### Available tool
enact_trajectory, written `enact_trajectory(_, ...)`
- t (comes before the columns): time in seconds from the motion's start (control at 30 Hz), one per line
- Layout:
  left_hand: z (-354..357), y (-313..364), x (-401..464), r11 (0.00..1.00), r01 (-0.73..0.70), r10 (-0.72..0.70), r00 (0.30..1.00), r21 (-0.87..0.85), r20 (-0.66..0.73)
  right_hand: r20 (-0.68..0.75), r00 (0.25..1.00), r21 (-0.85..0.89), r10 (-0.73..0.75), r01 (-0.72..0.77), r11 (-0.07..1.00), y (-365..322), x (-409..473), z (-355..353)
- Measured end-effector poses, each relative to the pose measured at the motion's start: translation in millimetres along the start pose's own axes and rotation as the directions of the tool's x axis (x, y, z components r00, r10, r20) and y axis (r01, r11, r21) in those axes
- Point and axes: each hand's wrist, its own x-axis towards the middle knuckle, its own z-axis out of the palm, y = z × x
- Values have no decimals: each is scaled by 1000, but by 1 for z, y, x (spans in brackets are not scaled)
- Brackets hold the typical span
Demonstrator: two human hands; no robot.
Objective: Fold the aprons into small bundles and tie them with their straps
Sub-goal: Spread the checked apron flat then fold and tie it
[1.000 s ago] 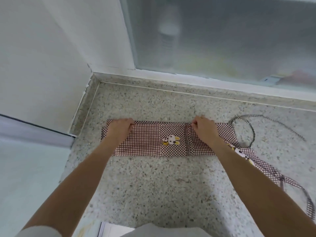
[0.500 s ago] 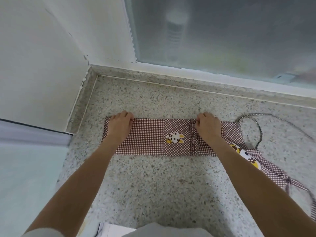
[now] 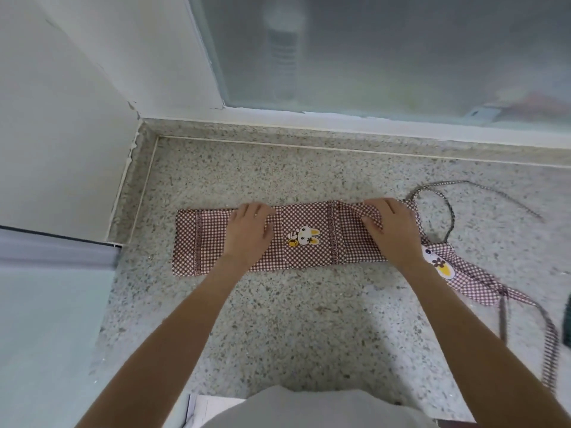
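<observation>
Speckled terrazzo counter, hard and smooth under a frosted window, carries the brown gingham apron, already folded into one long flat band that lies across it from left to right. Thin and limp, the cotton keeps a crease only while something weighs on it, so the layers could slide apart if pressure comes off unevenly. Near the band's middle the left hand lies flat, fingers relaxed and pressing the cloth down. Toward the right end the right hand has fingers curled round a puckered ridge of fabric; pulling that ridge over crookedly would likely give a lopsided bundle. Loose straps trail off to the right in an open loop, and a second strap runs down past the wrist toward the counter's edge; any of these could catch under a fold or knot on itself. A stitched trim line and a small rabbit patch add slight stiffness, which may resist a tight roll.
</observation>
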Motion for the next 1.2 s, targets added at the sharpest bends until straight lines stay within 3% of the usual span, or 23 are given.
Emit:
enact_trajectory(0.13, 29, 82, -8, 970, -180, 196, 977, -165, 87, -152, 975, -53, 160, -170, 984, 35, -77, -14)
enact_trajectory(0.23, 52, 139, -11, 948, -272, 305, 926, -166, 225, -200, 926, -154, 320, -352, 923, 72, -129, -22)
enact_trajectory(0.33, 72, 171, -14, 946, -315, 320, 884, -70, 341, -166, 875, -220, 454, -482, 848, 106, -156, -29)
enact_trajectory(0.43, 82, 178, -16, 951, -306, 265, 883, 46, 388, -14, 840, -222, 543, -532, 817, 131, -163, -34)
enact_trajectory(0.57, 85, 180, -19, 952, -292, 242, 901, 91, 359, 99, 859, -123, 502, -490, 863, 157, -163, -48)
enact_trajectory(0.67, 84, 177, -20, 951, -285, 235, 919, 121, 315, 73, 912, 53, 404, -409, 911, 172, -154, -65)
enact_trajectory(0.8, 84, 177, -21, 952, -246, 196, 948, 184, 251, 117, 878, 437, 463, -464, 770, 189, -110, -107)
enact_trajectory(0.93, 82, 179, -24, 959, -172, 110, 959, 225, 260, 25, 881, 327, 473, -455, 828, 209, -65, -109)
enact_trajectory(1.07, 81, 193, -22, 981, -96, 54, 969, 168, 241, 136, 841, 283, 524, -540, 793, 219, -52, -95)
enact_trajectory(1.2, 90, 208, -7, 993, -88, 78, 988, 73, 130, 215, 901, 264, 378, -426, 865, 229, -63, -87)
